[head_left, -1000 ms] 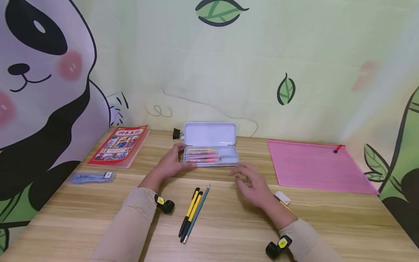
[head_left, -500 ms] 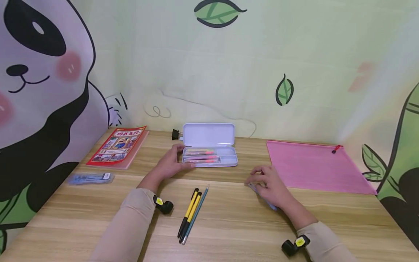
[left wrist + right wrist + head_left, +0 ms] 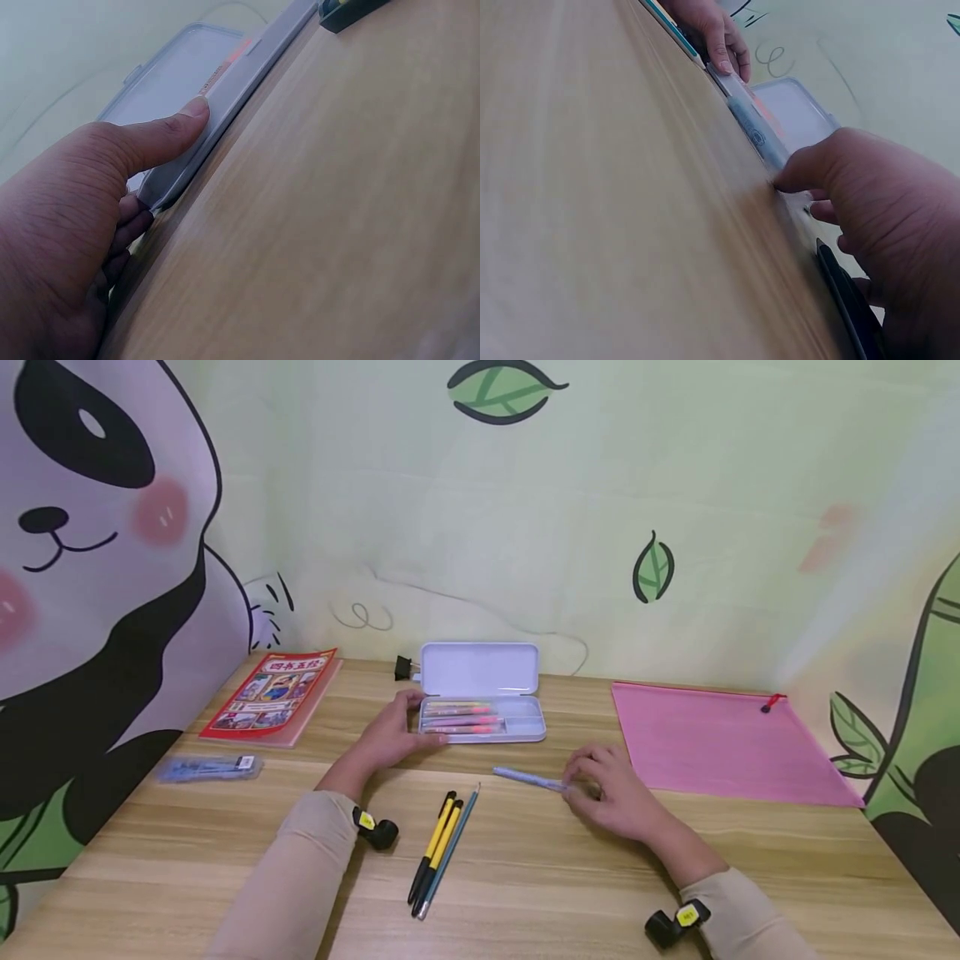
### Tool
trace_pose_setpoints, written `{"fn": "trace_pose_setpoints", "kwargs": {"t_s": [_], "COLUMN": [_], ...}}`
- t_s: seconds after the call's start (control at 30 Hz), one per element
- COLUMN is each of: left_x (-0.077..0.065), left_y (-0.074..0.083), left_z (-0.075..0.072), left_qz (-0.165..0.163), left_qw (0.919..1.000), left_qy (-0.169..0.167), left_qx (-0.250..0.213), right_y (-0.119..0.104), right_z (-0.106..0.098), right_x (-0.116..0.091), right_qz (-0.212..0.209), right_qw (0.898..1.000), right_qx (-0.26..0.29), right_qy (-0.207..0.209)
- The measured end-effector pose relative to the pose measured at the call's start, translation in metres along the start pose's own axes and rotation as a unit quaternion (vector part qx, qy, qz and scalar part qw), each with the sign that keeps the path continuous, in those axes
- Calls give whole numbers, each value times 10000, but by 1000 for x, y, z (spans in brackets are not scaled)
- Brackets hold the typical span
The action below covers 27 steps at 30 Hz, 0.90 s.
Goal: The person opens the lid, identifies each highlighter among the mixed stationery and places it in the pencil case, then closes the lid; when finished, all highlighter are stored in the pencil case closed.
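Observation:
An open pencil case of pale lilac stands toward the back of the table, lid raised. Several pens with pink and orange parts lie inside. My left hand grips its left end, thumb along the front wall and fingers round the corner. My right hand pinches one end of a light blue pen, which points left in front of the case. In the right wrist view, a dark, pencil-shaped thing lies beside that hand's lower fingers.
Two yellow-and-black pens and a teal pencil lie between my forearms. A red booklet and a blue packet are at left. A pink zip pouch lies at right. A black binder clip sits behind the case.
My right hand moved right and toward me, onto the light blue pen. The pen has swung from pointing toward me to pointing left. My left hand stays at the case.

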State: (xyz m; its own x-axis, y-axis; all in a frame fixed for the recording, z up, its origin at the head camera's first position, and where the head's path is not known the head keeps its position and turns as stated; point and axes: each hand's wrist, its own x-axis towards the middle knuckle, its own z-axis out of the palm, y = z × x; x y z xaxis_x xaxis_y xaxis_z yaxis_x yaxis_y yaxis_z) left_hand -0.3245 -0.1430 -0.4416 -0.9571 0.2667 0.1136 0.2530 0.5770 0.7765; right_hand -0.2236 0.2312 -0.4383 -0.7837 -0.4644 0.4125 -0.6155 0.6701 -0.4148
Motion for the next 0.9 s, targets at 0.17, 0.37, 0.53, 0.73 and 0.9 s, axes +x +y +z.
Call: {"fn": "trace_pose_setpoints", "kwargs": {"t_s": [0.17,0.37,0.53,0.73,0.9], "left_x": [0,-1,0,1,1], "left_y": [1,3,2,-2,-2], "left_z": [-1,-1,-1,0,0], "left_qz": [-43,-101,-118,-84,-113], "left_qw": [10000,9999,9999,9999,9999], "left_qy": [-19,-38,-39,-48,-53], "left_qx": [-18,-28,-3,-46,-28], "right_y": [-1,-2,-5,-8,-9], "right_z": [-1,-2,-2,0,3], "right_x": [0,2,3,6,9], "right_qz": [224,175,225,-85,-204], "right_qw": [9993,9964,9918,9836,9789], "right_qx": [196,351,423,496,588], "right_qy": [229,756,1185,1730,1947]}}
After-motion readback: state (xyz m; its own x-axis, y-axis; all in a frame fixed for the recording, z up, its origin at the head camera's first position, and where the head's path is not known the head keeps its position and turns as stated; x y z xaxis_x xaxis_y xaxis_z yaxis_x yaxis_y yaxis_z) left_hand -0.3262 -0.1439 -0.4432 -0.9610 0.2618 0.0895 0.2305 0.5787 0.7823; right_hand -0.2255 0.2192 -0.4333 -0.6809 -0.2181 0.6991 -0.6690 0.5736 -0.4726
